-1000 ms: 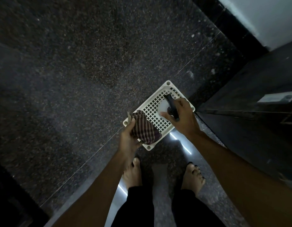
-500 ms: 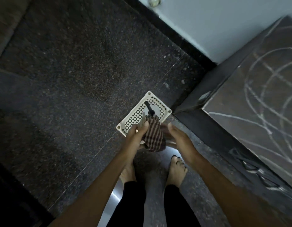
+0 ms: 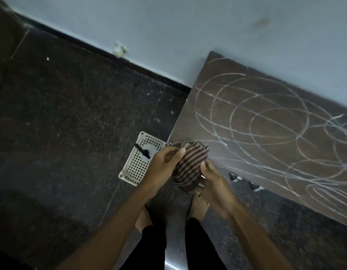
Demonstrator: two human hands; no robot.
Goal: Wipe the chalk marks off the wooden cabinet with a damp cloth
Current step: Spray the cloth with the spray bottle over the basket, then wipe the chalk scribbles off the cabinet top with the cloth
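Note:
A dark wooden cabinet (image 3: 236, 106) fills the right side, its top covered in looping white chalk marks (image 3: 266, 121). A brown striped cloth (image 3: 190, 166), bunched up, hangs just off the cabinet's near left corner. My left hand (image 3: 162, 162) grips the cloth's upper left side. My right hand (image 3: 213, 178) holds its lower right side. Both hands are above the floor, in front of the cabinet edge.
A white plastic basket (image 3: 133, 170) lies on the dark speckled floor (image 3: 71, 133) left of the cabinet, with a white spray bottle (image 3: 147, 151) with a black nozzle in it. A pale blue wall (image 3: 168, 32) with black skirting runs behind. My bare feet stand below my hands.
My right hand let go of the spray bottle in the basket and took hold of the cloth. My view swung up and right, bringing the chalked cabinet top into sight.

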